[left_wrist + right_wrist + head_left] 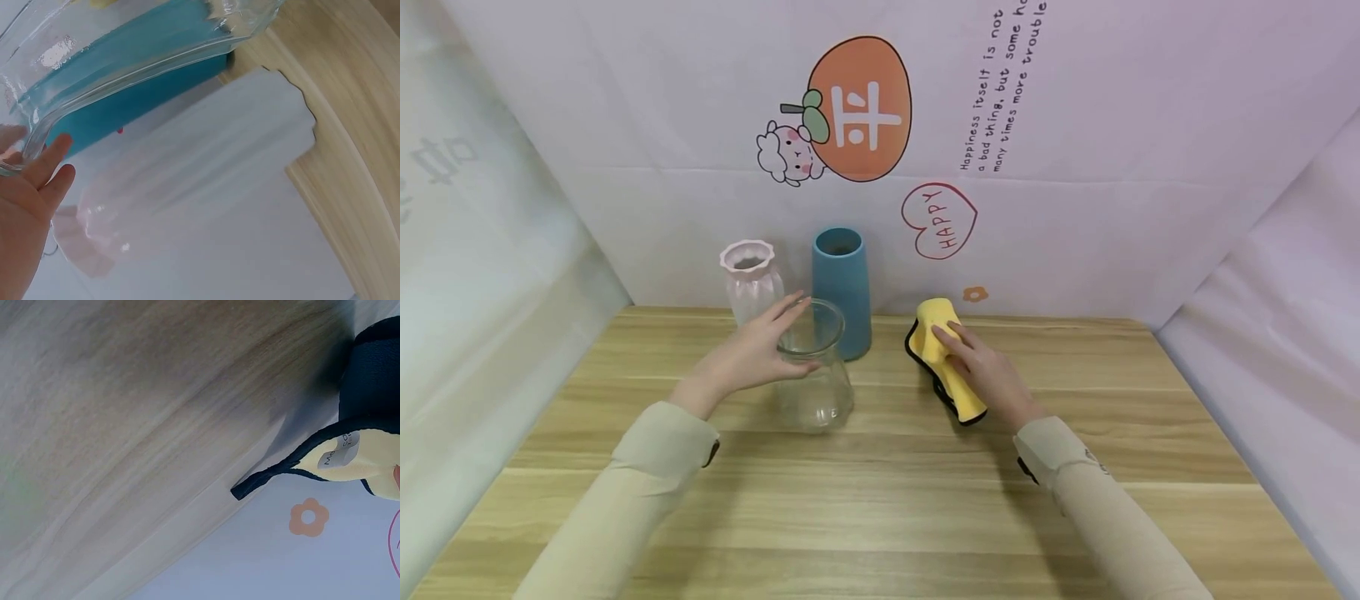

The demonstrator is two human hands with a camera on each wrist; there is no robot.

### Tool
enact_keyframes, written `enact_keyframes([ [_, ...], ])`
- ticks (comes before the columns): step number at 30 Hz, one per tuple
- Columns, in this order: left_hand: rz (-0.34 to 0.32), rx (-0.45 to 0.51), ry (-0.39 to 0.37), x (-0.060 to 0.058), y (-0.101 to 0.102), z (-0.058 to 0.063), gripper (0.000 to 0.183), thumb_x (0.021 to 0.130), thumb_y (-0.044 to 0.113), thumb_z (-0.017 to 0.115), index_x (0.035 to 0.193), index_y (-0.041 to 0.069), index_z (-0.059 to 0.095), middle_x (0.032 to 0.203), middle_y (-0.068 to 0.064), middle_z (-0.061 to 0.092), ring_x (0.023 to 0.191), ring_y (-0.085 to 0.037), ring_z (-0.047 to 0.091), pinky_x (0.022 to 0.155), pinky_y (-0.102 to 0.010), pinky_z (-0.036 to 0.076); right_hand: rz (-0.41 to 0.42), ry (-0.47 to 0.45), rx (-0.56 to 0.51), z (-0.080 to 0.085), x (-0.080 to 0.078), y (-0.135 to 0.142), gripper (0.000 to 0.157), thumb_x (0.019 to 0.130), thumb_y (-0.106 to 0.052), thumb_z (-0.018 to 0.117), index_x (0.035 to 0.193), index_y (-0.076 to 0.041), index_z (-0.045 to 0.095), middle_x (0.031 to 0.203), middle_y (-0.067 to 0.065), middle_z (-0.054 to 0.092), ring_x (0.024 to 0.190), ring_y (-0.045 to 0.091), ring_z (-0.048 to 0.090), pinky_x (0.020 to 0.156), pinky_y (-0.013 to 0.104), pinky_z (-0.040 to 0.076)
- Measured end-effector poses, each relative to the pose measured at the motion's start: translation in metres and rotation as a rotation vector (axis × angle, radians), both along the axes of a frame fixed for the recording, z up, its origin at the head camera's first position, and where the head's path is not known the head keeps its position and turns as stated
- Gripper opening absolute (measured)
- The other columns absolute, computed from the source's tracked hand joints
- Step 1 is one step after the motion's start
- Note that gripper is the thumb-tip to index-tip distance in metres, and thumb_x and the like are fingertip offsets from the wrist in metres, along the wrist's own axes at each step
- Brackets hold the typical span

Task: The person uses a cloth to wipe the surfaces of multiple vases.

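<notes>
My left hand (767, 346) spans the neck of a clear glass vase (816, 396), thumb along the near side and fingers at the far rim. In the left wrist view, fingers (47, 172) lie against the glass. My right hand (988, 371) grips a bunched yellow cloth (936, 325) with black edging, toward the back of the table. A grey label shows on the cloth (337, 456) in the right wrist view, where most of the right hand is out of frame.
A blue vase (842, 287) stands just behind the glass one. To its left is a pink-white fluted vase (752, 292), partly hidden by the left hand. The wooden table (850, 517) meets a printed white backdrop (700, 125). A dark blue rounded form (375, 378) shows beside the cloth.
</notes>
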State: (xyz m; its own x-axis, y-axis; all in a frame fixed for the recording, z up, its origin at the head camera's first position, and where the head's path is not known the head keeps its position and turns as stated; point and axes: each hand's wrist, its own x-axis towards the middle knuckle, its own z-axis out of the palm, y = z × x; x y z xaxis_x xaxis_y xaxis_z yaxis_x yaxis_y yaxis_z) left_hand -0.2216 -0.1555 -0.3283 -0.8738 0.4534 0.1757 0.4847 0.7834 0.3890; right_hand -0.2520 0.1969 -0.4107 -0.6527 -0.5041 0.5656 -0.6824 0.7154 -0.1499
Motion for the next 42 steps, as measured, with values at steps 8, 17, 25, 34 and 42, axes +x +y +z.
enact_keyframes([
  [8,0.065,-0.016,0.023,0.005,-0.023,-0.003,0.093,0.078,0.042,0.074,0.149,0.004,0.029,0.155,-0.017,0.028,0.131,-0.047,0.043,0.104,-0.059,0.039,-0.018,-0.013,0.016,0.0,-0.001,-0.001,0.054,0.086,-0.005,0.066,0.137,-0.015,0.051,0.133,0.021,0.057,0.076,0.033,0.068,0.065,0.041,0.056],
  [17,0.129,-0.019,0.019,0.012,-0.048,-0.002,0.092,0.079,0.041,0.073,0.15,0.005,0.028,0.156,-0.018,0.026,0.133,-0.05,0.037,0.105,-0.062,0.036,-0.004,0.018,0.017,-0.003,-0.004,-0.001,0.054,0.085,-0.004,0.067,0.136,-0.015,0.052,0.131,0.021,0.057,0.069,0.031,0.067,0.061,0.039,0.056],
  [25,0.164,-0.02,0.017,0.019,-0.068,-0.001,0.093,0.078,0.041,0.074,0.151,0.008,0.027,0.156,-0.017,0.027,0.134,-0.048,0.037,0.104,-0.065,0.034,0.012,0.051,0.021,-0.006,-0.007,-0.002,0.053,0.085,-0.004,0.067,0.135,-0.014,0.052,0.129,0.021,0.057,0.059,0.027,0.063,0.054,0.035,0.053],
  [34,0.241,-0.035,-0.036,0.021,-0.089,0.004,0.095,0.081,0.046,0.071,0.151,0.003,0.023,0.155,-0.024,0.023,0.134,-0.053,0.032,0.104,-0.069,0.03,-0.001,0.039,0.013,-0.006,-0.008,-0.001,0.053,0.085,-0.003,0.068,0.135,-0.014,0.053,0.129,0.021,0.057,0.056,0.026,0.061,0.053,0.035,0.053],
  [42,0.351,-0.054,-0.073,0.019,-0.107,0.006,0.097,0.084,0.047,0.067,0.151,-0.002,0.017,0.155,-0.029,0.017,0.133,-0.059,0.026,0.103,-0.072,0.026,-0.002,0.047,0.019,-0.006,-0.008,-0.003,0.054,0.084,-0.003,0.069,0.134,-0.014,0.053,0.129,0.021,0.058,0.051,0.022,0.057,0.05,0.032,0.05],
])
